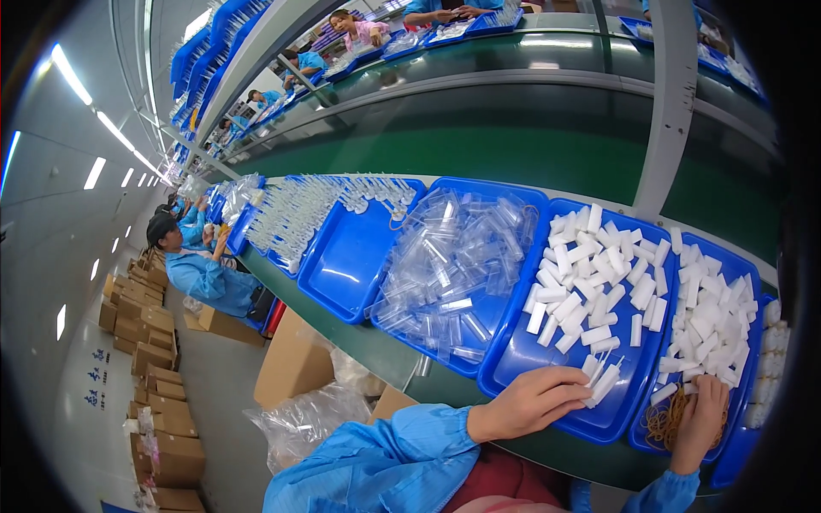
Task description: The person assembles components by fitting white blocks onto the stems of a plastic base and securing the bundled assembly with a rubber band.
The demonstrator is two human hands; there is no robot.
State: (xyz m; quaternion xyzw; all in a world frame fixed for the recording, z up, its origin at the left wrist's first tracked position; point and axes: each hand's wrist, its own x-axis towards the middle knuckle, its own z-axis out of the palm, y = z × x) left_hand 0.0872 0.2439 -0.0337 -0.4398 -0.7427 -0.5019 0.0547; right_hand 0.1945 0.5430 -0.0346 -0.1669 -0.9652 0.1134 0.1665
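Note:
My left hand [539, 402] is closed on white plastic pieces [605, 385], its fingertips at their left end. Thin white pins stick up from these pieces, over the near part of a blue tray [522, 363]. Many loose white rectangular blocks [590, 274] lie in the far part of that tray. At the right, my right hand [701, 423] reaches into another blue tray [751, 286] with its fingers curled together against a heap of white blocks [710, 321]. Tan rubber bands [660, 423] lie beside that hand. Whatever its fingertips hold is hidden.
Left of the blocks, a blue tray [386, 318] holds clear plastic sleeves [453, 256]. Farther left are a blue tray [342, 265] and rows of white stemmed parts [295, 214]. A metal post [667, 120] rises behind. Cartons [295, 359] and a co-worker [201, 269] are at the left.

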